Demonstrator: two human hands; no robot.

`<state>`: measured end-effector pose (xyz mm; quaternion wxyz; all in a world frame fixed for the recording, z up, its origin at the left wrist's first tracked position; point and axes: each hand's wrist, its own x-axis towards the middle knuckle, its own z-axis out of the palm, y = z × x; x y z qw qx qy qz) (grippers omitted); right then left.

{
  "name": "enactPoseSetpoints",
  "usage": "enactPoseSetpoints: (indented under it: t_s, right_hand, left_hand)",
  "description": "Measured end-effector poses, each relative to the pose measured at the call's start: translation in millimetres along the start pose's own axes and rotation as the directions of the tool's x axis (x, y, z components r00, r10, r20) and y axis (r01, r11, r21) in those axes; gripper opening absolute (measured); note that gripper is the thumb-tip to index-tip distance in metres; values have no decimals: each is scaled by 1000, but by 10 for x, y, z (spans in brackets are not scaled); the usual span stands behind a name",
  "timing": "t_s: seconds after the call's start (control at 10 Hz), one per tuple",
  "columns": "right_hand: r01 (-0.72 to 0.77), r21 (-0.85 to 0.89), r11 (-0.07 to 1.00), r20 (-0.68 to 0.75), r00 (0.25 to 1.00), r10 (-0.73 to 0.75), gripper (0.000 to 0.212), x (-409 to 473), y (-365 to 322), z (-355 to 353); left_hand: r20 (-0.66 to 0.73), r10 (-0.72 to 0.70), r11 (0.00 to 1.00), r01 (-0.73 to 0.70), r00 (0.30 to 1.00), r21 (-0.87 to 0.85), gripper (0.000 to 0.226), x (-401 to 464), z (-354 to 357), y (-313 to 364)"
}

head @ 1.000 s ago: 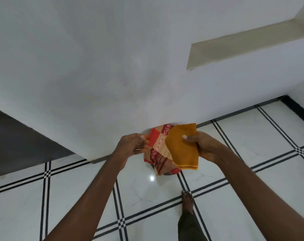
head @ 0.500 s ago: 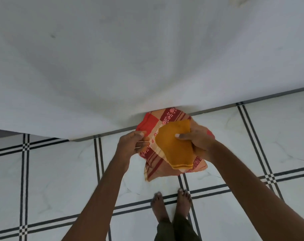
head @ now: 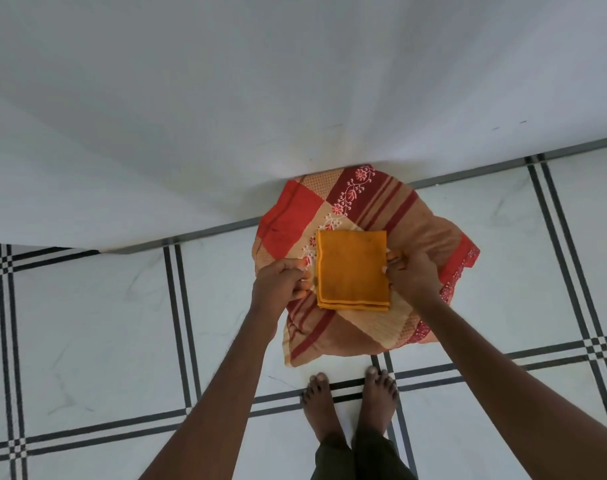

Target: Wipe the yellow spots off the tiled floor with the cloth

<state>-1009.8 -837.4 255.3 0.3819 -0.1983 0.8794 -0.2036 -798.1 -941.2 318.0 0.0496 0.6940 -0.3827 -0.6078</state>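
Folded orange cloth (head: 352, 270), held flat between both grips over a patterned red cloth (head: 392, 216) near the wall: left hand (head: 279, 284) pinching its left edge, right hand (head: 411, 275) its right edge, equally near; long axis toward the wall.

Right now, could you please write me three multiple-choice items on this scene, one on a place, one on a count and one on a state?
1. Where does the folded orange cloth lie?
A. on the patterned red cloth
B. on bare tile
C. over a foot

2. How many bare feet show?
A. none
B. one
C. two

3. What are the hands doing?
A. hanging free
B. pinching the cloths from both sides
C. pressing the wall

Answers: 1 A, red pattern shows all round it; 2 C, both stand below the cloths; 3 B, left hand and right hand flank the orange cloth.
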Motion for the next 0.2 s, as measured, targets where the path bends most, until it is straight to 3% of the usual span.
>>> enactPoseSetpoints:
  t_s: [0.1, 0.2]
  right_hand:
    - [26, -38, 999, -23, 999, -27, 9, -9, -94, -79]
    - [94, -61, 994, -3, 996, -94, 15, -230, -257, -251]
  left_hand:
    - [14, 20, 999, -21, 1000, 48, 8, -72, -52, 101]
    - [46, 186, 959, -192, 981, 209, 14, -368, -143, 336]
